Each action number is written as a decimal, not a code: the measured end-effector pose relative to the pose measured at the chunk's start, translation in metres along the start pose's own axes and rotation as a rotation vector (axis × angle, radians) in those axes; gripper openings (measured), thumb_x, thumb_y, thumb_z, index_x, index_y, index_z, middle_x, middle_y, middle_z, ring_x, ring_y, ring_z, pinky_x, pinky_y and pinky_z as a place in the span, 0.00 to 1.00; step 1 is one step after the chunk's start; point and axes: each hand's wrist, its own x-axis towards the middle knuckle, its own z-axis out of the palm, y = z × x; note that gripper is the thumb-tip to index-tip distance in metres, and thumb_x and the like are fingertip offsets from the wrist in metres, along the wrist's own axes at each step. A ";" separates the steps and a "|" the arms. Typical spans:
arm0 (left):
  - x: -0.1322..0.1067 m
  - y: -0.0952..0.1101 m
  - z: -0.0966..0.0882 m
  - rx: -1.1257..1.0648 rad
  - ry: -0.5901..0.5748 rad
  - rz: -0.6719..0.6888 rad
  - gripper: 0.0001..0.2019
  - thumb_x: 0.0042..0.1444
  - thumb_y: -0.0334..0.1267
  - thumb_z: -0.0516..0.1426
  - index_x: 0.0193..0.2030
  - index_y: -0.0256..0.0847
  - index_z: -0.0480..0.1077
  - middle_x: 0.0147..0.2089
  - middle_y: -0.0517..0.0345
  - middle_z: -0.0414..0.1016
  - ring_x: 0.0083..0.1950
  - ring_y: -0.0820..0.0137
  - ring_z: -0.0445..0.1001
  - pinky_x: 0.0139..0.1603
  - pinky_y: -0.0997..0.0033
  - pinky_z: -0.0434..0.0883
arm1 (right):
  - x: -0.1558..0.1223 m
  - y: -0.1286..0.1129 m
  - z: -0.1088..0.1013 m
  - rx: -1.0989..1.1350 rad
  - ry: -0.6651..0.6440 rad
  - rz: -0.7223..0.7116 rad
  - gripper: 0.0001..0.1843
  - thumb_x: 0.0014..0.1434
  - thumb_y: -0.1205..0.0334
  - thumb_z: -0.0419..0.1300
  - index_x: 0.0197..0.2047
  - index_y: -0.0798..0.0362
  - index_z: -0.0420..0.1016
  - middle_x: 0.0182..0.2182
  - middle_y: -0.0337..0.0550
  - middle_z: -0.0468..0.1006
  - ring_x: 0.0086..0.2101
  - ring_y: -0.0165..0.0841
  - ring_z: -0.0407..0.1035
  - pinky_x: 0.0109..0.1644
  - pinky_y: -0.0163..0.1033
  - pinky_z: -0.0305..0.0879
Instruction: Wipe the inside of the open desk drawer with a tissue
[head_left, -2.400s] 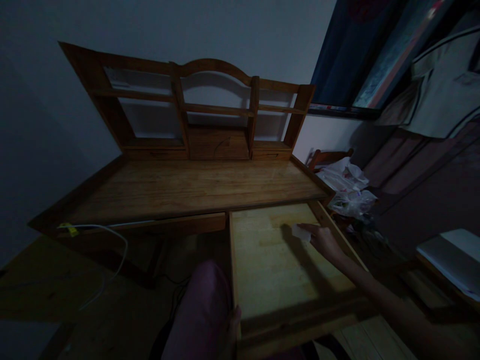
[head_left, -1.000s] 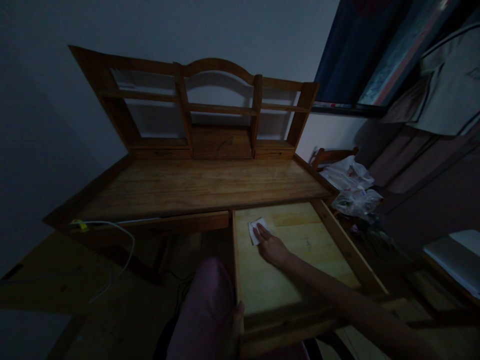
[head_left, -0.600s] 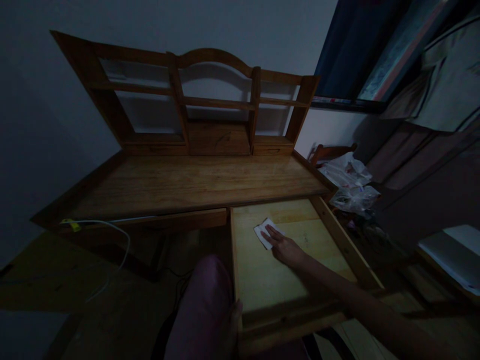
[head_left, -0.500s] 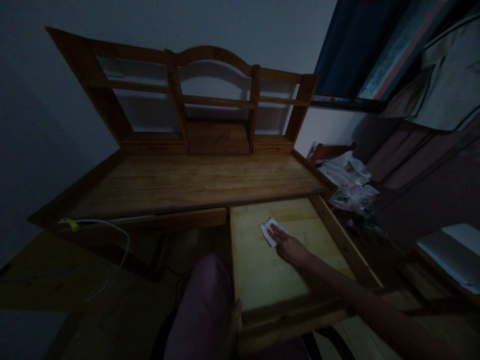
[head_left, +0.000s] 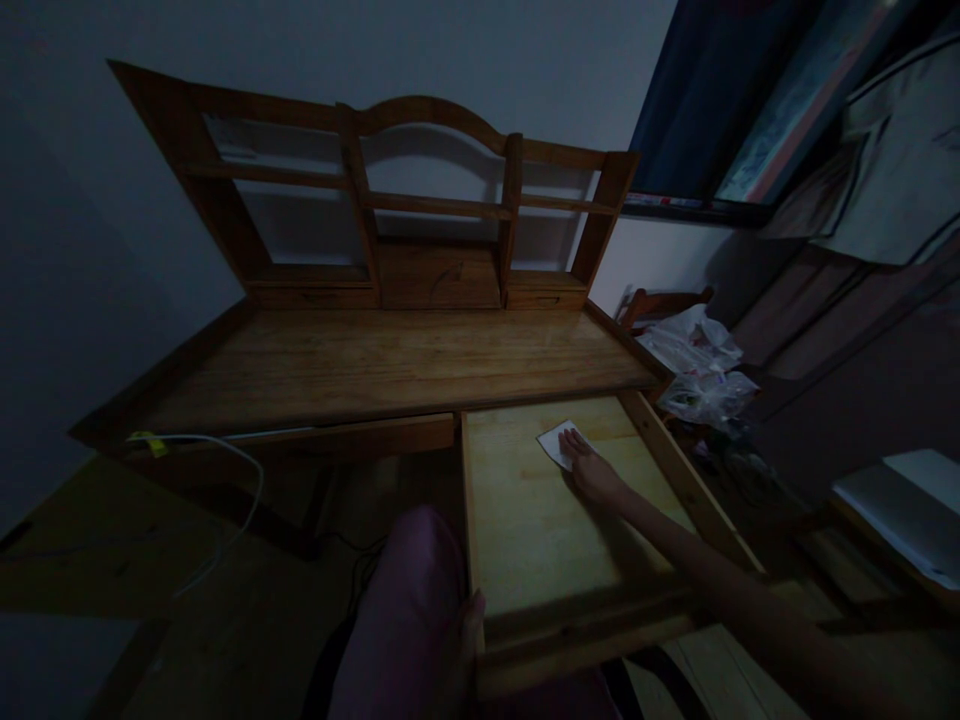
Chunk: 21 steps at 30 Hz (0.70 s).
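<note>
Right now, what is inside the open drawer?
The open drawer holds a white wipe lying flat, with the right hand pressing on it. The rest of the visible floor is bare wood; the part under the desk top is hidden.

A dim home bedroom: a wooden hutch desk (head_left: 390, 365) at centre, hanging clothes (head_left: 885, 170) at upper right.

a small white cloth (head_left: 556, 441), folded flat, lies on the pale wooden bottom of the open drawer (head_left: 525, 520), near its back edge and toward the right side. its near part is covered by fingertips.
</note>
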 end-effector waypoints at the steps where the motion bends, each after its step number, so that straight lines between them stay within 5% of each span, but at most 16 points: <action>1: -0.001 0.000 0.000 -0.001 0.005 0.010 0.26 0.66 0.58 0.57 0.61 0.41 0.73 0.55 0.45 0.78 0.53 0.59 0.78 0.50 0.56 0.78 | 0.009 -0.004 -0.001 -0.013 -0.013 0.025 0.41 0.58 0.76 0.51 0.73 0.80 0.53 0.71 0.72 0.53 0.73 0.50 0.42 0.76 0.58 0.48; 8: 0.003 0.001 0.002 0.010 0.059 0.030 0.21 0.68 0.53 0.57 0.55 0.38 0.75 0.52 0.48 0.78 0.50 0.63 0.79 0.50 0.60 0.78 | 0.061 -0.107 -0.006 0.065 -0.114 -0.039 0.42 0.62 0.75 0.56 0.78 0.62 0.53 0.75 0.65 0.45 0.74 0.49 0.40 0.74 0.47 0.52; 12: 0.009 0.000 0.002 0.028 0.081 -0.006 0.21 0.68 0.54 0.57 0.53 0.36 0.75 0.48 0.49 0.78 0.45 0.65 0.79 0.47 0.61 0.78 | 0.063 -0.144 0.004 0.115 -0.131 -0.204 0.44 0.60 0.74 0.57 0.77 0.69 0.51 0.75 0.63 0.46 0.74 0.46 0.40 0.76 0.47 0.49; 17: 0.010 -0.001 0.000 0.044 0.065 -0.011 0.22 0.67 0.55 0.58 0.54 0.38 0.75 0.48 0.48 0.78 0.47 0.64 0.79 0.46 0.61 0.78 | 0.041 -0.129 0.013 0.129 -0.075 -0.292 0.45 0.57 0.72 0.55 0.77 0.70 0.51 0.75 0.60 0.46 0.75 0.43 0.37 0.76 0.48 0.48; 21: 0.006 -0.001 -0.002 0.059 0.050 0.006 0.22 0.68 0.54 0.57 0.55 0.37 0.74 0.51 0.48 0.78 0.49 0.63 0.78 0.49 0.59 0.78 | 0.017 -0.074 0.004 0.103 -0.043 -0.215 0.44 0.59 0.73 0.52 0.78 0.68 0.48 0.75 0.59 0.48 0.75 0.41 0.37 0.76 0.50 0.50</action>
